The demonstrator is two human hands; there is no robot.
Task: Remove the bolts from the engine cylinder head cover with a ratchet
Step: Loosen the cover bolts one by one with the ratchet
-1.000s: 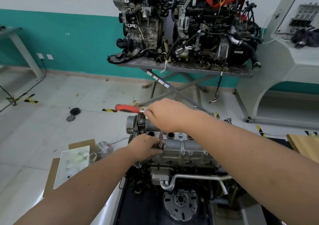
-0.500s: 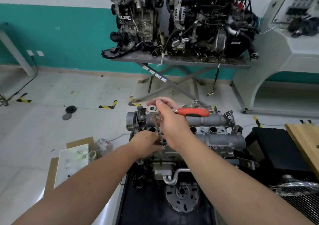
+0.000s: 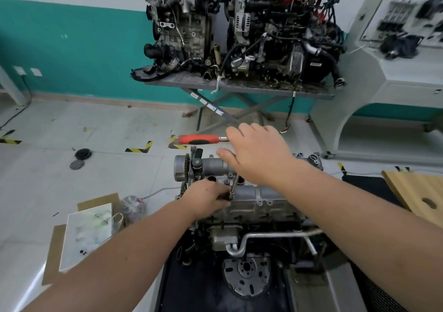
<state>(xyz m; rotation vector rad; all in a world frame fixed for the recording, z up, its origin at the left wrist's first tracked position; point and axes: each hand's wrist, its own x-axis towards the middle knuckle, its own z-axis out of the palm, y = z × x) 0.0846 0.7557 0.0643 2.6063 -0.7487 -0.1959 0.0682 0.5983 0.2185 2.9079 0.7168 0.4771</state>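
Note:
The grey cylinder head cover (image 3: 259, 198) tops the engine in front of me. A ratchet with a red handle (image 3: 199, 139) points left above it, and its thin extension bar (image 3: 234, 184) runs down to a bolt on the cover's near left part. My right hand (image 3: 257, 154) sits over the ratchet's head end, gripping it, with the fingers partly spread. My left hand (image 3: 207, 198) pinches the lower end of the extension at the socket. The bolt itself is hidden by my fingers.
Two large engines stand on a grey scissor table (image 3: 239, 87) at the back. A cardboard box with a white tray (image 3: 88, 232) lies on the floor at left. A wooden board (image 3: 417, 192) is at right, and a white cabinet (image 3: 383, 77) stands at far right.
The ratchet handle swung from pointing left to pointing right, and is now back pointing left. My left hand stayed on the extension throughout.

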